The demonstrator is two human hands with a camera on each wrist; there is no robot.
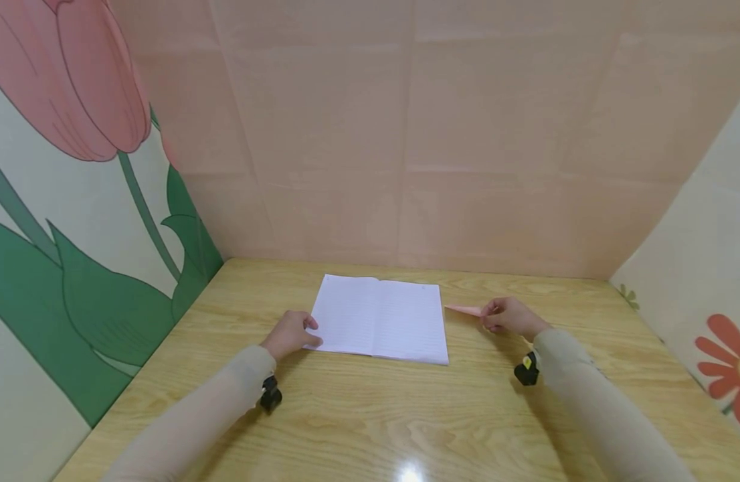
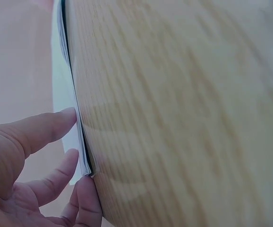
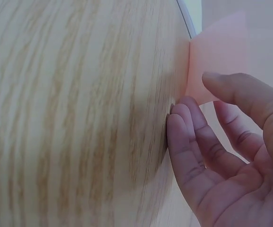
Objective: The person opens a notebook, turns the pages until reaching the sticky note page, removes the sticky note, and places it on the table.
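An open notebook [image 1: 348,314] with lined white pages lies on the table. My left hand [image 1: 292,333] is at its near left corner, with thumb and a finger on the page edge. In the left wrist view the thumb [image 2: 56,125] touches the notebook's edge [image 2: 82,146], and other fingertips rest at the corner. To the right of the notebook, my right hand [image 1: 510,316] pinches a thin pink piece of paper [image 1: 463,309], its pointed end toward the notebook. In the right wrist view the thumb lies over the pink paper [image 3: 219,52] and fingertips are at its lower edge, close to the table.
The wooden table [image 1: 346,415] runs back to a pink-beige covered wall [image 1: 466,167]. Flower-patterned panels [image 1: 93,268] flank both sides. A small black camera [image 1: 270,393] is worn on the left wrist and another black camera [image 1: 526,369] on the right.
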